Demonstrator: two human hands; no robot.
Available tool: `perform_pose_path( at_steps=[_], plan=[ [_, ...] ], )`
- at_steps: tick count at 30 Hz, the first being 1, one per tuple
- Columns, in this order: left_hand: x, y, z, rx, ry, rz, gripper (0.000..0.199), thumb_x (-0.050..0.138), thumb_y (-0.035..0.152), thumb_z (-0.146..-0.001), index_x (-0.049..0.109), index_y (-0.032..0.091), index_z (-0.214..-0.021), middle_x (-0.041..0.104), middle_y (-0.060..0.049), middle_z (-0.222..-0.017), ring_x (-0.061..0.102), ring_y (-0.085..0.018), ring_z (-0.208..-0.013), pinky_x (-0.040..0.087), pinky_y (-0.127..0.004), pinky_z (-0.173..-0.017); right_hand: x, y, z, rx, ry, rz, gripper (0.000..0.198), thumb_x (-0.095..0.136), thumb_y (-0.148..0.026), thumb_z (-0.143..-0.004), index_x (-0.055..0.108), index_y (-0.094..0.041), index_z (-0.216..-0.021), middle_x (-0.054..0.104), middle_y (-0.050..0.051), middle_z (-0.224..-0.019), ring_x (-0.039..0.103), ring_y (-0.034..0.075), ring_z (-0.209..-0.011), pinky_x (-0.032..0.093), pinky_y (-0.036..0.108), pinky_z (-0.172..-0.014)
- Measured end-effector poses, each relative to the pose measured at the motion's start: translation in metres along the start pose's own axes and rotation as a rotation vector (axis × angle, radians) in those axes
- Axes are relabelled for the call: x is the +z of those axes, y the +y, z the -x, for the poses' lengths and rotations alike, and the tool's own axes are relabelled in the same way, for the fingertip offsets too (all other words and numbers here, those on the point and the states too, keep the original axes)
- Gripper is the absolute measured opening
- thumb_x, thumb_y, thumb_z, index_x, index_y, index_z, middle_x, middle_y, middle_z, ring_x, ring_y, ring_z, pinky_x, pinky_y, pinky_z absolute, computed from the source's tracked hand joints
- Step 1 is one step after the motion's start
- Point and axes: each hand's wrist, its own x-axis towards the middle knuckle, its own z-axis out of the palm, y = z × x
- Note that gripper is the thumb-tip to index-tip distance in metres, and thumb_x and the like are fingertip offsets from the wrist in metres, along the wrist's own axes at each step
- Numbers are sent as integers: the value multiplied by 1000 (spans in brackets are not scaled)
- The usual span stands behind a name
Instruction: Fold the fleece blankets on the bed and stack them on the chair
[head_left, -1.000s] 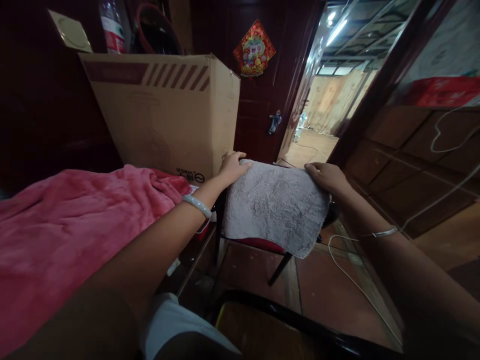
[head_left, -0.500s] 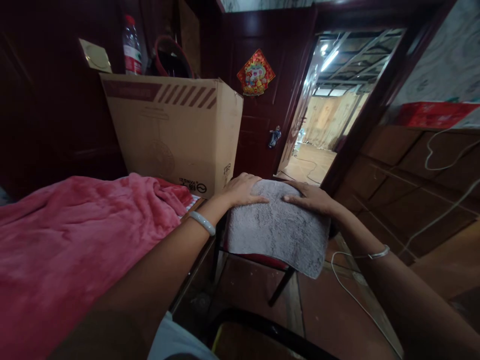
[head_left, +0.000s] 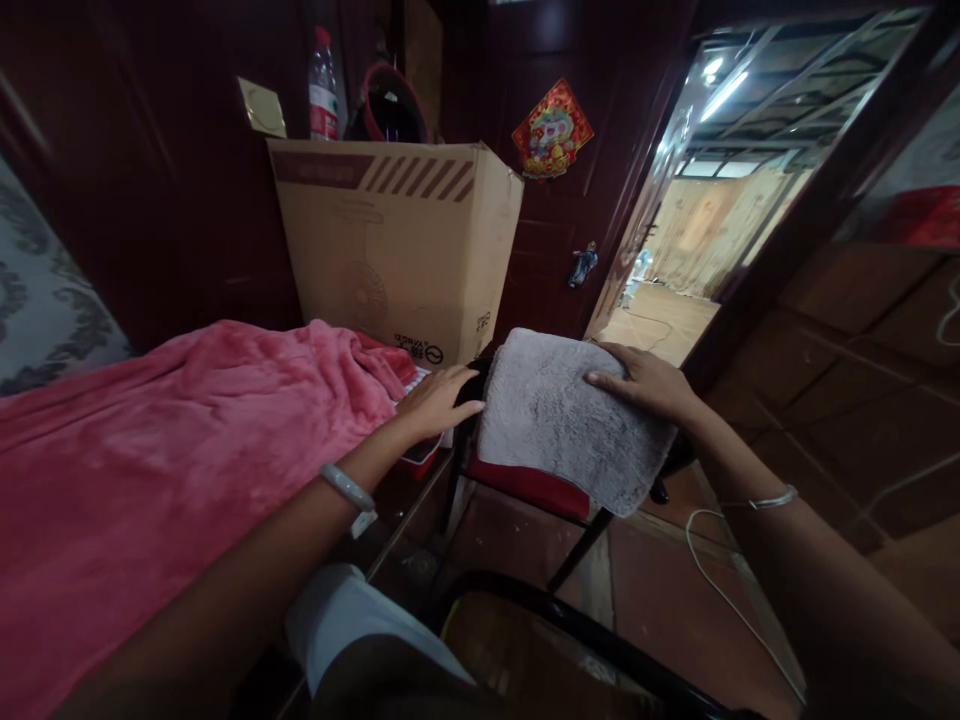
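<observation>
A grey fluffy cloth (head_left: pixel 555 410) lies over the red seat (head_left: pixel 532 488) of a dark-framed chair, its near edge hanging a little over the front. My right hand (head_left: pixel 649 380) rests on the cloth's right side, thumb stretched across the top and the other fingers along the far edge. My left hand (head_left: pixel 441 402) is off the cloth, just left of it, with thumb and fingers apart and nothing in them. Beneath that hand are the bed's edge and a red item (head_left: pixel 421 458) partly hidden by the wrist.
A pink blanket (head_left: pixel 202 450) covers the bed at left. Behind it stands a large cardboard box (head_left: pixel 382 240) with a bottle (head_left: pixel 323 90) on top. A black curved chair frame (head_left: pixel 555 610) is close in front. A white cable (head_left: pixel 720 580) runs along the floor at right.
My left hand has left the cloth and moved left towards the bed. My right hand stays on the cloth. The view has turned somewhat to the left.
</observation>
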Motion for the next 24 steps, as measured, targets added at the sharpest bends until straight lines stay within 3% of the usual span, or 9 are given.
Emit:
perform_pose_path(
  at_steps=[7, 11, 15, 24],
  plan=[
    [42, 13, 10, -214, 27, 353, 70, 74, 36, -74, 49, 13, -135, 59, -19, -139, 59, -30, -124, 47, -44, -106, 3, -4, 5, -24, 42, 55, 80, 43, -77, -87, 52, -22, -145, 64, 16, -135, 61, 39, -118, 49, 54, -97],
    [60, 14, 9, -320, 143, 378, 40, 74, 32, -72, 60, 18, -107, 70, -11, -114, 65, -27, -106, 50, -44, -98, 5, -7, 9, -44, 103, 100, 80, 42, -77, -88, 52, -22, -145, 64, 16, -134, 58, 40, -121, 46, 56, -99],
    [62, 11, 10, -306, 167, 400, 18, 68, 33, -76, 62, 20, -85, 72, -4, -94, 65, -24, -96, 51, -39, -94, 6, -7, 8, -54, 104, 93, 78, 41, -78, -87, 54, -24, -143, 67, 16, -128, 59, 40, -119, 47, 57, -96],
    [51, 11, 26, -287, 193, 463, 25, 65, 33, -78, 67, 17, -96, 74, -8, -105, 67, -24, -101, 53, -38, -92, -2, -14, 5, -108, 84, 54, 72, 47, -71, -89, 53, -26, -145, 63, 13, -137, 56, 41, -125, 44, 59, -102]
  ],
)
